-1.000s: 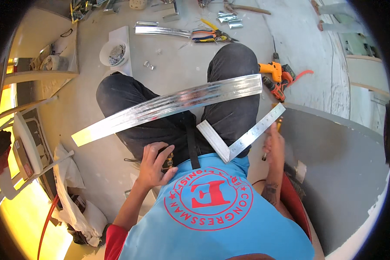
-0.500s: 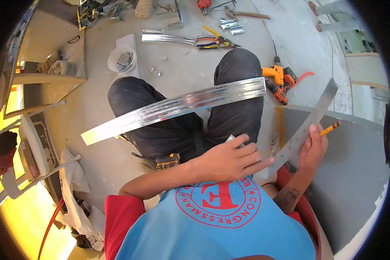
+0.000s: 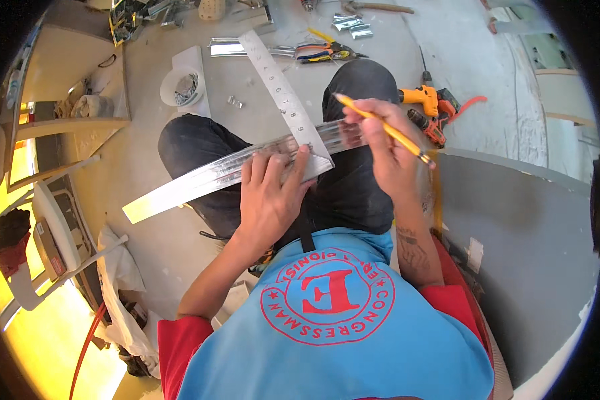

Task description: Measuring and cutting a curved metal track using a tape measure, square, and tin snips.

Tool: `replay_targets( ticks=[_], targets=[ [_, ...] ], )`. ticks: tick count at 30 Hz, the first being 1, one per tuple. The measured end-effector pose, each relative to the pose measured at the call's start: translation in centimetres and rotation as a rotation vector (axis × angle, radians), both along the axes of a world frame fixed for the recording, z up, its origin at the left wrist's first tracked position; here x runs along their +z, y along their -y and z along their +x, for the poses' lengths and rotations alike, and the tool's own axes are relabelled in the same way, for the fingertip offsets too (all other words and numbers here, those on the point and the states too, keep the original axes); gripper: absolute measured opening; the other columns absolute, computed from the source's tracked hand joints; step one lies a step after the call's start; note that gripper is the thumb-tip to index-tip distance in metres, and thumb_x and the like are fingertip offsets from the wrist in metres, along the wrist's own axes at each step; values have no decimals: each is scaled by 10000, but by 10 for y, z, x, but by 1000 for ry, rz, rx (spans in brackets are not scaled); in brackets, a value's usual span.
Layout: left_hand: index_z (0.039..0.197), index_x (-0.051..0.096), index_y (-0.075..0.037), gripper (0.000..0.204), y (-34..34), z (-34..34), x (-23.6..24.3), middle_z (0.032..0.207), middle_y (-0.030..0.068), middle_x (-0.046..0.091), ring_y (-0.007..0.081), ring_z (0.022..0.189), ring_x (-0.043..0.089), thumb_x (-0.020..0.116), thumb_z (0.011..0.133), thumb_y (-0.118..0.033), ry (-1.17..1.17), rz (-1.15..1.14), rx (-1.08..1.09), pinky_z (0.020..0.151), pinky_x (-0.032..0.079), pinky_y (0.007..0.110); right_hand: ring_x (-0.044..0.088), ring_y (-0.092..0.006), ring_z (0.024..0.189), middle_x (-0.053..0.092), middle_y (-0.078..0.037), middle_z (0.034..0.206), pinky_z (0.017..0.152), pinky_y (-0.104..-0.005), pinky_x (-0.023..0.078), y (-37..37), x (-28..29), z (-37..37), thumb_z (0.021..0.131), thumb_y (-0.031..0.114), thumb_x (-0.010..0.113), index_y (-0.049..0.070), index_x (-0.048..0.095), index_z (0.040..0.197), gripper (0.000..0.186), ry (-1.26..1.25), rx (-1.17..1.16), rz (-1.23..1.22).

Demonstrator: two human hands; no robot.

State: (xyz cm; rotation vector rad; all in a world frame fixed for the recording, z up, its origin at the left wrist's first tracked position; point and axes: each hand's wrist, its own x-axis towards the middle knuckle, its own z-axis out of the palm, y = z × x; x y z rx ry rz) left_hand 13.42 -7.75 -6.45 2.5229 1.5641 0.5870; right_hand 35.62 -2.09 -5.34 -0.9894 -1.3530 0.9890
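A long, shiny ribbed metal strip point(image 3: 187, 185) lies across my knees. My left hand point(image 3: 272, 190) presses a flat silver try square point(image 3: 273, 83) against it, fingers over the strip and the square's corner. The square's marked blade crosses the strip and points away, up and to the left. My right hand point(image 3: 388, 150) is closed round a yellow pencil point(image 3: 407, 141) just right of the square, its tip up and left. Those fingers overlap the strip's right end, and whether they touch it I cannot tell.
Beyond my knees lie snips point(image 3: 330, 52), metal pieces point(image 3: 360, 30) and a white bucket point(image 3: 183, 87) with small metal bits. A yellow drill point(image 3: 420, 100) and an orange drill point(image 3: 430, 127) lie past my right knee. A grey curved panel point(image 3: 513, 227) stands at the right.
The square has come from my right side onto the strip, and its blade has swung to the left. My left hand has moved forward onto it. My right hand has let go of the square, keeping the pencil.
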Motion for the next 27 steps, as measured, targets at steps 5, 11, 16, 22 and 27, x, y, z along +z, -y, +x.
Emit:
replay_targets(
  ticks=[5, 11, 16, 22, 27],
  targets=[
    [1424, 661, -181, 689, 13, -12, -14, 1235, 87, 617, 324, 1113, 576, 863, 766, -221, -1, -125, -88, 954, 447, 489, 674, -113, 1002, 733, -127, 1167, 845, -248, 542, -16, -39, -11, 1132, 190, 536, -24, 625, 1332, 306, 41, 46, -65],
    [1325, 669, -152, 642, -14, -7, -6, 1533, 184, 476, 422, 1427, 453, 863, 713, -151, 29, -18, -72, 1186, 326, 621, 680, -88, 980, 744, -108, 1111, 774, -218, 536, -44, -33, -18, 1138, 268, 540, -31, 643, 1300, 356, 200, 59, -135],
    [1218, 663, -97, 617, -37, -2, -9, 1606, 210, 431, 419, 1467, 440, 921, 687, -275, 78, -118, -28, 1231, 258, 639, 770, -165, 920, 778, -118, 961, 823, -302, 596, -61, -32, -22, 1119, 298, 569, -15, 693, 1172, 341, 194, 16, -94],
    [1427, 551, -120, 902, -42, 15, -18, 1543, 158, 503, 378, 1399, 508, 943, 667, -409, 171, -134, 39, 1216, 270, 637, 765, -165, 936, 771, -109, 989, 841, -298, 597, -61, -32, -21, 1127, 296, 555, -22, 682, 1193, 348, 140, 45, -78],
    [1575, 475, -210, 1065, -40, 22, -15, 1509, 125, 517, 382, 1361, 511, 933, 654, -484, 50, -111, 20, 1173, 291, 689, 735, -157, 952, 734, -116, 1054, 888, -309, 613, -65, -38, -19, 1139, 290, 524, -38, 641, 1236, 362, -62, -1, -119]
  ],
)
